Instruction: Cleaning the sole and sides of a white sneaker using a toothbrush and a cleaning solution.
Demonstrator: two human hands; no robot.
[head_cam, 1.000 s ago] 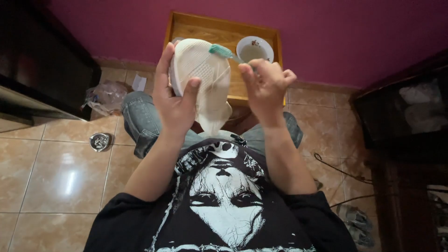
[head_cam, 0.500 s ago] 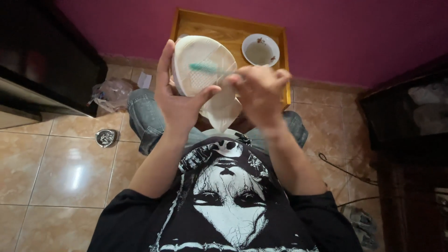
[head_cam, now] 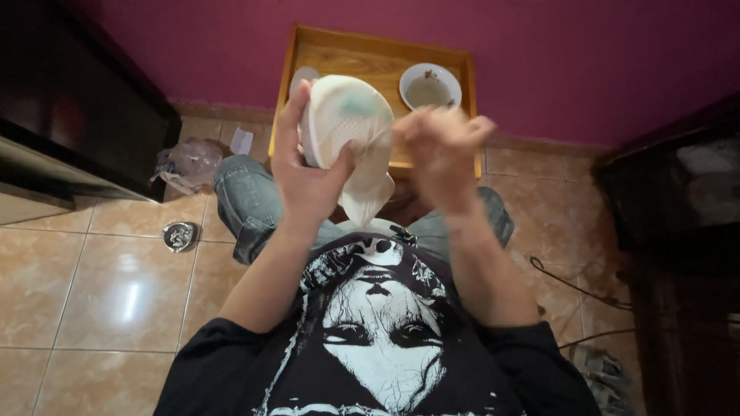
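left hand (head_cam: 308,181) is up in the middle of the frame, wrapped around a white shoe (head_cam: 344,135) with the pale sole turned toward the camera. fingers run up the shoe's left edge, the thumb presses across the lower sole, so the grip is a firm clamp, sole tilted up where the eyes can get at it. the heel end hangs down toward the lap, just above the black printed shirt (head_cam: 374,331).

right hand (head_cam: 441,150) sits just right of the shoe, fingers curled in tight and blurred. a smear of teal on the upper sole reads as the head of a brush (head_cam: 356,105); the handle is lost in the blur, so the grip looks closed on it, though the fingers themselves are too soft to read finely. bristles meet the sole near the toe end, which fits the sole being presented face-up to that hand.

behind both hands, upper centre, a wooden worktop (head_cam: 351,52) with raised edges stands against the magenta wall (head_cam: 555,62). on it, upper right of the shoe, a white bowl (head_cam: 430,86) of cloudy liquid sits within easy reach of the right hand.

down on the tiled floor (head_cam: 116,285), left of frame, a small round metal dish (head_cam: 179,235) and a crumpled clear plastic bag (head_cam: 189,166) lie near the jeans-clad knee (head_cam: 243,200). dark cables (head_cam: 570,289) trail at lower right.
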